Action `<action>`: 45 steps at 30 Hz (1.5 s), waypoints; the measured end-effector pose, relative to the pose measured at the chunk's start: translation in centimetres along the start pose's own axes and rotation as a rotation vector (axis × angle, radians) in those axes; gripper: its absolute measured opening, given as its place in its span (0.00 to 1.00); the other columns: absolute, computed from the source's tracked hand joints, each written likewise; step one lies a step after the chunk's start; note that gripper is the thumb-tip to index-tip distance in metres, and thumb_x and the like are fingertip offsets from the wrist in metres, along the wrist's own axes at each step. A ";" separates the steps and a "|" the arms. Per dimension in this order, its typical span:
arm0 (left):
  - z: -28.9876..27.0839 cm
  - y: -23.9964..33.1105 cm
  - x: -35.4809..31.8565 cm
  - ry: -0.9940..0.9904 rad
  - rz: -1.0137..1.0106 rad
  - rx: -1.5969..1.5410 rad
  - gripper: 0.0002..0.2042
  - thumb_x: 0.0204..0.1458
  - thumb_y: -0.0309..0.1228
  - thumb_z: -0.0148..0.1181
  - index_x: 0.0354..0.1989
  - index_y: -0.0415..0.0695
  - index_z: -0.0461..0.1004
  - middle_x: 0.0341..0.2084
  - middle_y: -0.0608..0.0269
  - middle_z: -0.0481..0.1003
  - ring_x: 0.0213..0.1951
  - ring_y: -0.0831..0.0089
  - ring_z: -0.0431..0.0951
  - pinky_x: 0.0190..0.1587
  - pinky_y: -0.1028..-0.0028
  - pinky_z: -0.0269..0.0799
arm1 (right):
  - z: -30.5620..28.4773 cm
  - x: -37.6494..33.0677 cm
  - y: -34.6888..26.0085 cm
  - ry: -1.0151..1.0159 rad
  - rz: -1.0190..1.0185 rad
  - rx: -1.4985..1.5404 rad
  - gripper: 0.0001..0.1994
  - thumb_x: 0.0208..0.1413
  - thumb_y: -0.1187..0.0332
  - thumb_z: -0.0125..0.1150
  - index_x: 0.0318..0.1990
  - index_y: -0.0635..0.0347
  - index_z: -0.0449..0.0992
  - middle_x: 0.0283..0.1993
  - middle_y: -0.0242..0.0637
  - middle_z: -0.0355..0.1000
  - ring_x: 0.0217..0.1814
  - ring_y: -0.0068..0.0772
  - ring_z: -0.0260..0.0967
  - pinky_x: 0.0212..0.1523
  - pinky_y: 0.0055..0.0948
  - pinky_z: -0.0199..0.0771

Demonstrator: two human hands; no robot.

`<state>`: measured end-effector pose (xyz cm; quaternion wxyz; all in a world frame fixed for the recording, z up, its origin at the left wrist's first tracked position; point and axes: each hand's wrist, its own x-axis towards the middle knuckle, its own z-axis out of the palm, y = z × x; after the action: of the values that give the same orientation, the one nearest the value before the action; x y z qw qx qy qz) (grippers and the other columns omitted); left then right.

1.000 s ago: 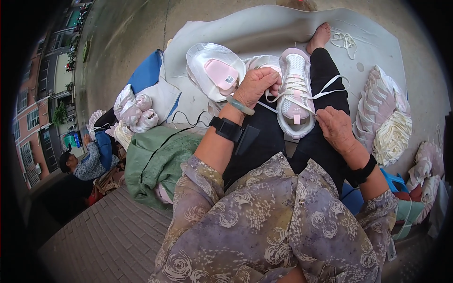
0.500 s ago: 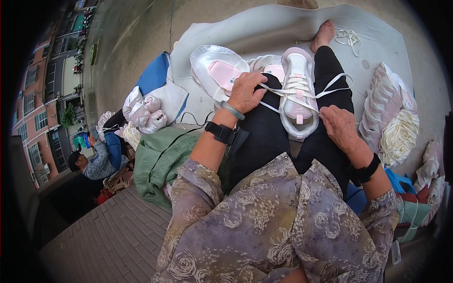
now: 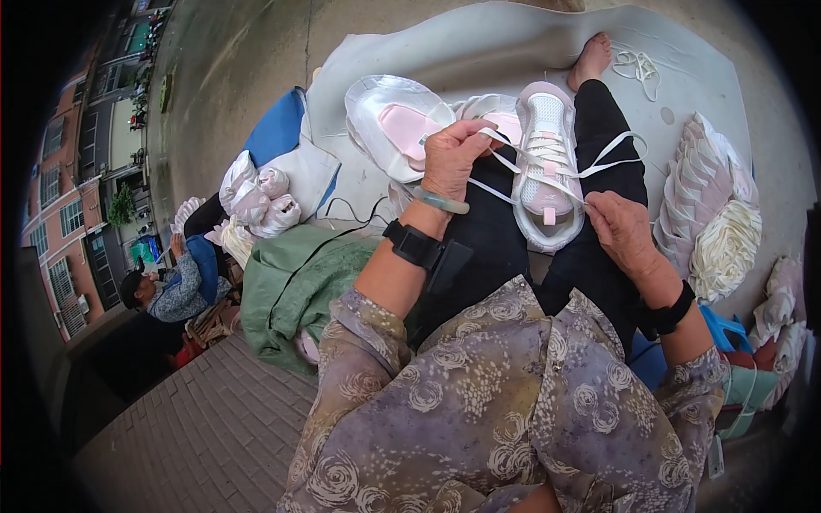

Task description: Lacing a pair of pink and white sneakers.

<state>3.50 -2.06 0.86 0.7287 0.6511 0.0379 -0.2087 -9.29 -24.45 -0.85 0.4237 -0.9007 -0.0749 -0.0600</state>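
Sneaker (image 3: 547,162): white and pink woven mesh, matt
Shoelace (image 3: 611,150): flat white cloth
Bangle (image 3: 440,202): smooth, glossy, pale green
Mat (image 3: 513,51): grey, smooth, matt
Pavement (image 3: 205,427): rough grey brick

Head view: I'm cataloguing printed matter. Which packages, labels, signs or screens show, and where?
Tag: small white rectangle, hanging lower right beside the sleeve.
Bundles: white and pink, seemingly bagged, lumpy, left, above the green cloth.
Screens: none; left hand and right hand pinch the white lace.

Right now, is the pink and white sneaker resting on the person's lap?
Yes, the pink and white sneaker lies on the black-trousered leg while the left hand pulls a white lace and the right hand holds its near end.
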 end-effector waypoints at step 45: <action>6.5 -3.9 -2.5 -0.148 0.705 1.121 0.04 0.32 0.28 0.57 0.19 0.41 0.72 0.41 0.58 0.70 0.46 0.57 0.65 0.45 0.62 0.59 | 2.0 0.9 -1.9 0.033 0.088 -0.296 0.14 0.40 0.71 0.57 0.34 0.64 0.61 0.25 0.43 0.67 0.28 0.44 0.68 0.27 0.37 0.68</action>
<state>-1.53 -7.97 -1.01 0.3053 0.8888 -0.3416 0.0097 -8.64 -21.58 -0.51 0.2895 -0.9547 -0.0188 -0.0665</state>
